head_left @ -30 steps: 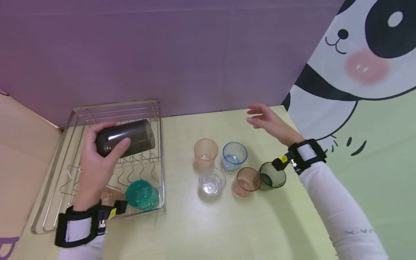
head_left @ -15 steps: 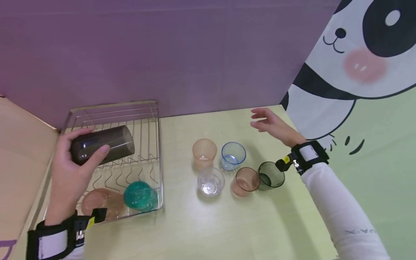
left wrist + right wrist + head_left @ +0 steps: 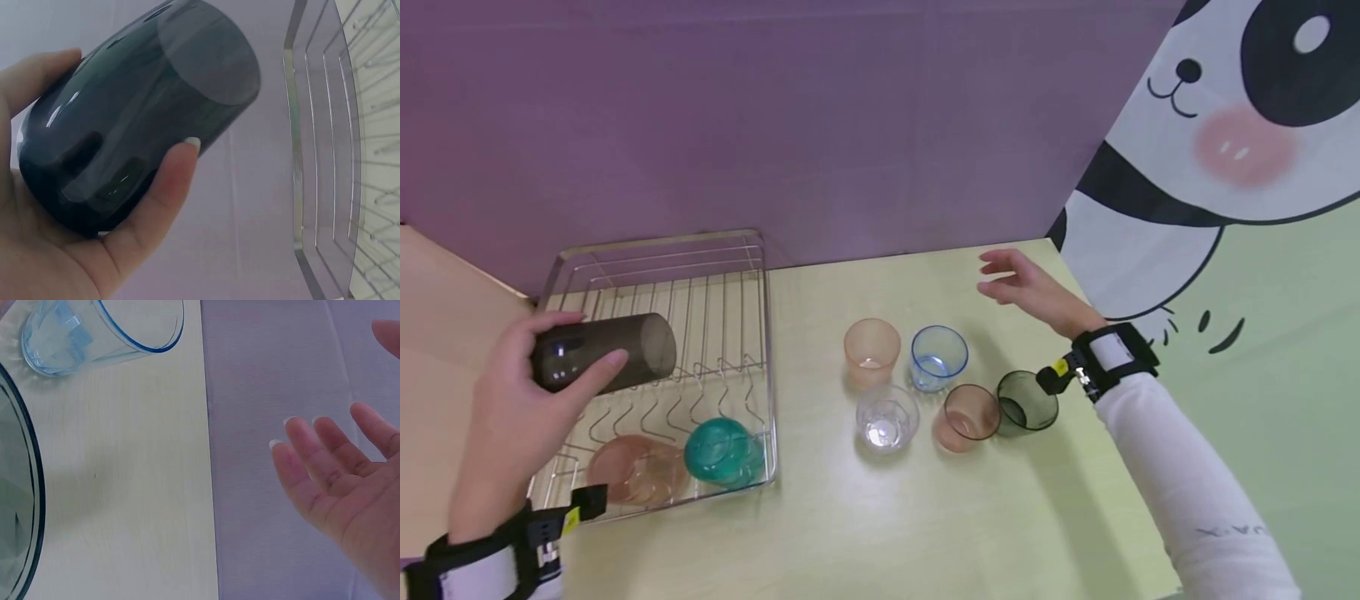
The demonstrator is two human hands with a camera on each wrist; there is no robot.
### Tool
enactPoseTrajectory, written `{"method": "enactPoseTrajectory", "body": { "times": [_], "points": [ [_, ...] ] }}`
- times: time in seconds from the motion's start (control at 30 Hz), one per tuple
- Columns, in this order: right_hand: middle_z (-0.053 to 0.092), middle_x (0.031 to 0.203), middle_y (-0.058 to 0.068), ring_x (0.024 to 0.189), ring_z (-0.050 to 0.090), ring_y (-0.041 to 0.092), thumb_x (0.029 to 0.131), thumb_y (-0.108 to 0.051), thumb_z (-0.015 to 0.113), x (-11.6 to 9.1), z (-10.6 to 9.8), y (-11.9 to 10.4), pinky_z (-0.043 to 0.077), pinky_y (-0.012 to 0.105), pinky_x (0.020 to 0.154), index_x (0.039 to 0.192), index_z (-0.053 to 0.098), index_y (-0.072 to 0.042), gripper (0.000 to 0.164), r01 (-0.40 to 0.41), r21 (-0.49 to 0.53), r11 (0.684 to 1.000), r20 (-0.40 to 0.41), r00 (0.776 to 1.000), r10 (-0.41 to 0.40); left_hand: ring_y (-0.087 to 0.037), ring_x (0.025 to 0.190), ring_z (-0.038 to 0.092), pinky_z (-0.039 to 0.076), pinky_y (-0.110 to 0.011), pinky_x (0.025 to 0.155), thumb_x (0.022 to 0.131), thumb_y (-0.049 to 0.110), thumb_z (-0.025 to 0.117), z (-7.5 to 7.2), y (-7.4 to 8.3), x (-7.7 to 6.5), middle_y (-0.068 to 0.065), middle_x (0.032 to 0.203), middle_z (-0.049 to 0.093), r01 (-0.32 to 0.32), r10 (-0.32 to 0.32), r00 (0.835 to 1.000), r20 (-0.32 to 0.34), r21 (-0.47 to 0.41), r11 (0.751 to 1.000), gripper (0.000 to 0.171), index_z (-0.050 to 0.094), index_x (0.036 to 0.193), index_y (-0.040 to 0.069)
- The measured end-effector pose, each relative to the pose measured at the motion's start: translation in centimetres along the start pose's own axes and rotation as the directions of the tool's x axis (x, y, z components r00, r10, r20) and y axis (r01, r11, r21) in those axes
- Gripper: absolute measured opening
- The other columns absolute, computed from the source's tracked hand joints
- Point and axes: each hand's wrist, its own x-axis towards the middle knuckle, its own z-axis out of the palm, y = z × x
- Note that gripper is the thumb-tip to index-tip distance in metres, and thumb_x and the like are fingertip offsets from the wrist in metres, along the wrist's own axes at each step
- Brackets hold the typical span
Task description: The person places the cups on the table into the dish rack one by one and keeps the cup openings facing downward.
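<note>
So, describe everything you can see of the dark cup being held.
The dark cup is a glossy, smoky, see-through tumbler, apparently glass or plastic, with a rounded base and no visible handle. The left hand grips it near the base, thumb along its side. Held roughly sideways, mouth facing right in the head view, it appears above the wire rack; nothing else visibly touches it.

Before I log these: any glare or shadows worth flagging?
Head view: bright highlight in the base of the clear tumbler, soft shadow on the tabletop beside the right sleeve; left wrist: white glare streaks on the dark grey tumbler in the left hand; right wrist: diffuse shadow beside the smoky green tumbler, cropped by the left edge.
</note>
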Motion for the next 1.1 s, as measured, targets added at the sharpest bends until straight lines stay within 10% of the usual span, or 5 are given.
{"method": "enactPoseTrajectory", "body": {
  "times": [0.47,0.83,1.1],
  "points": [
    [0.035,0.152,0.017,0.128,0.051,0.035,0.098,-0.04,0.057,-0.3,-0.1,1.1,0.042,0.051,0.107,0.152,0.026,-0.014,0.067,-0.07,-0.064,0.996,0.047,0.996,0.073,0.015,0.089,0.033,0.032,-0.005,0.064,0.084,0.022,0.078,-2.9,-2.2,-0.1,-0.03,0.128,0.049,-0.057,0.05,0.998,0.045,0.171,0.984,0.064,0.05,0.134,-0.007],
    [0.035,0.152,0.017,0.127,0.052,0.035,0.097,-0.041,0.058,-0.4,-0.1,1.9,0.042,0.053,0.107,0.152,0.025,-0.014,0.069,-0.088,-0.064,0.994,0.057,0.994,0.092,-0.046,0.102,0.038,0.022,-0.013,0.064,0.085,0.022,0.074,-3.8,-1.7,-1.5,-0.037,0.124,0.044,-0.067,0.055,0.997,0.047,0.324,0.944,0.063,0.047,0.131,-0.013],
    [0.035,0.151,0.019,0.129,0.05,0.036,0.098,-0.042,0.058,-0.5,-0.3,3.0,0.042,0.051,0.107,0.153,0.024,-0.012,0.071,-0.117,-0.094,0.989,0.06,0.991,0.122,-0.053,0.105,0.04,0.04,-0.031,0.063,0.087,0.026,0.073,-4.1,-2.9,-2.0,-0.039,0.122,0.041,-0.021,-0.019,0.996,0.086,0.435,0.9,0.067,0.044,0.132,-0.013]
  ]
}}
